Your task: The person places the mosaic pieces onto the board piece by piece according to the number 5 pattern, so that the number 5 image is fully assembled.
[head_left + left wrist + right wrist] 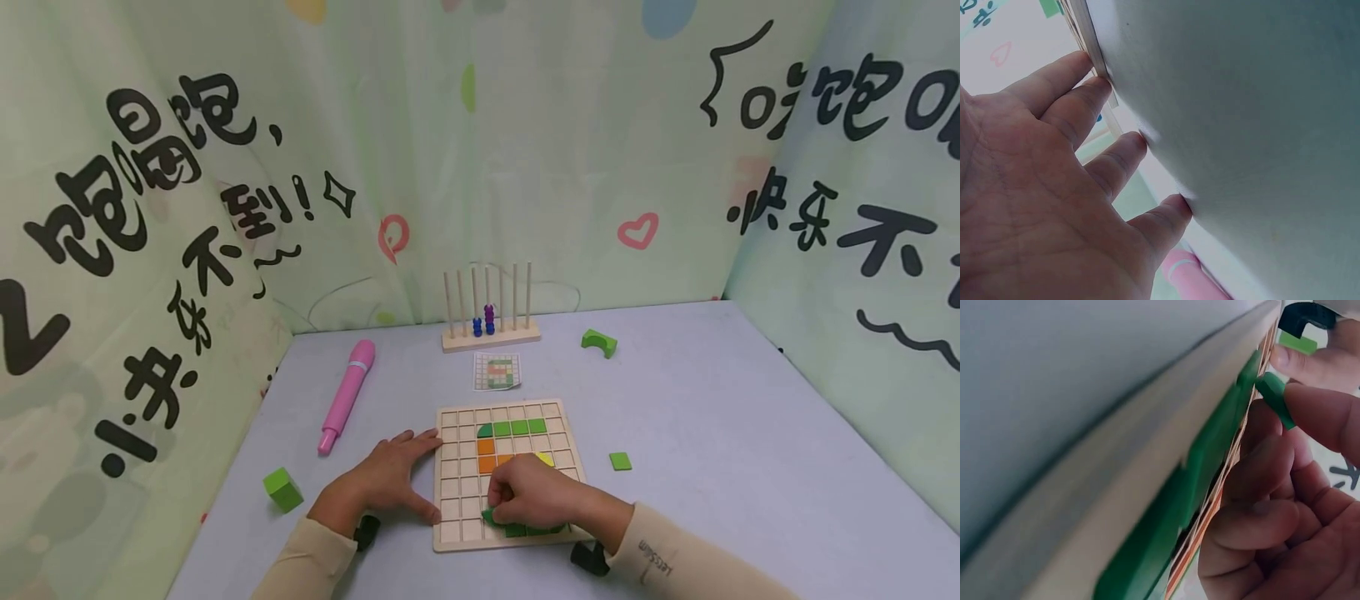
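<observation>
A wooden grid board [452,487] lies on the table between both hands. My left hand [392,473] has its fingers spread, fingertips and thumb touching the board's left edge. Over the lower rows, my right hand [536,493] pinches a small dark green tile [1277,400] between thumb and finger. Dark green tiles [1210,450] line the board's near side, partly hidden by that hand in the head view. Farther up sit light green tiles [520,427] with a rounded dark green one [485,431] at their left, orange tiles [487,463] and a yellow tile [545,458].
A printed grid card [497,372] lies behind the board, before a peg rack [491,337] with blue and purple beads. A pink stick [348,396] and green cube [282,489] are left; a green arch block [600,342] and loose green tile [620,461] are right.
</observation>
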Tool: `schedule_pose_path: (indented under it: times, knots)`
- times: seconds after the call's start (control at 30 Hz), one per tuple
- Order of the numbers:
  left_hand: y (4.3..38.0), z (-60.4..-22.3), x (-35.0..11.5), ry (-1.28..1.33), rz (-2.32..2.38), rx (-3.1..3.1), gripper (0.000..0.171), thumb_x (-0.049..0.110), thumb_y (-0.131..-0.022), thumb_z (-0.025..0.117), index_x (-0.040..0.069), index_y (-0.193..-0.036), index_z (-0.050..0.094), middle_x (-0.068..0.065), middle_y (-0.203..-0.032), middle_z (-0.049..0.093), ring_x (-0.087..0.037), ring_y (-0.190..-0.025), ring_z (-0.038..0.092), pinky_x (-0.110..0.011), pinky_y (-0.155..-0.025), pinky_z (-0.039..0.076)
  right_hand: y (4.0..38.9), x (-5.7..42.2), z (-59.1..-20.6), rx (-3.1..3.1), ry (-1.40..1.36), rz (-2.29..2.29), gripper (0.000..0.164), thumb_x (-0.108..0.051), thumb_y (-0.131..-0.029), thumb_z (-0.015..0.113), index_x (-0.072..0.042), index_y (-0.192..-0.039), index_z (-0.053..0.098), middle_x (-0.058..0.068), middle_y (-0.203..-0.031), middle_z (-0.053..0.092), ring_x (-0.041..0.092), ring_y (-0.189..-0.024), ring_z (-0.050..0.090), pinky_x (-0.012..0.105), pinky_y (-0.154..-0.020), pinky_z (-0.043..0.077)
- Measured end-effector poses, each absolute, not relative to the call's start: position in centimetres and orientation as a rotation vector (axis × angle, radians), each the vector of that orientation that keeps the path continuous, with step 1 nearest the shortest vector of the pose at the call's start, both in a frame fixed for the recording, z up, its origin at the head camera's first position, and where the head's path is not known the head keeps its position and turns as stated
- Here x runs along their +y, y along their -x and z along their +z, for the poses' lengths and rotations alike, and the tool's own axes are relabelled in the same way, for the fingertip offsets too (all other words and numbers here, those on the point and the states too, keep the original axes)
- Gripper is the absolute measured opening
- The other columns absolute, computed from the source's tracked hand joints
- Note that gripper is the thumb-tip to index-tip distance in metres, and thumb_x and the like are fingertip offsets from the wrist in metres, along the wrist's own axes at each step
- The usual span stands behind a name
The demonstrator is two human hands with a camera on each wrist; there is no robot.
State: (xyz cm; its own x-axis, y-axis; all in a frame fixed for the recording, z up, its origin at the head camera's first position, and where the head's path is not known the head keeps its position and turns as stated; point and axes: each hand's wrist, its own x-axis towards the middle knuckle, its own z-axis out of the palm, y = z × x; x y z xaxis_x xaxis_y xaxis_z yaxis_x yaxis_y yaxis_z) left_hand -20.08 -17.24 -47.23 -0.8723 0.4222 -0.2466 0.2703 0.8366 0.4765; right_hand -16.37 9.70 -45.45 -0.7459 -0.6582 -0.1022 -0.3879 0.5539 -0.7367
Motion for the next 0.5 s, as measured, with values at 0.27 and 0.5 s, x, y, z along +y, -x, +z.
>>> schedule_pose_path:
  times: [0.27,0.5]
  knots:
    - [19.9,-47.1,-17.3,-0.540,0.648,2.664,0.112,0.054,-0.060,0.098,0.021,-0.155,0.049,0.002,-0.167,0.039,-0.040,-0.156,0.026,-0.067,-0.124,0.022,15.8,9.0,-45.5,2.532,0.863,-0.902,0.011,-0.008,-0.085,0.075,-0.016,-0.080,0.069,-0.014,-0.066,0.056,-0.001,-0.062,0.048,0.019,-0.057,0.043]
    - [19.9,-47.0,-17.4,-0.551,0.652,2.661,0.111,0.052,-0.061,0.098,0.020,-0.155,0.049,0.002,-0.166,0.040,-0.040,-0.156,0.027,-0.067,-0.123,0.023,15.4,8.6,-45.6,2.628,0.864,-0.707,0.012,-0.020,-0.088,0.078,-0.023,-0.079,0.070,-0.015,-0.070,0.056,0.002,-0.067,0.049,0.021,-0.059,0.043]
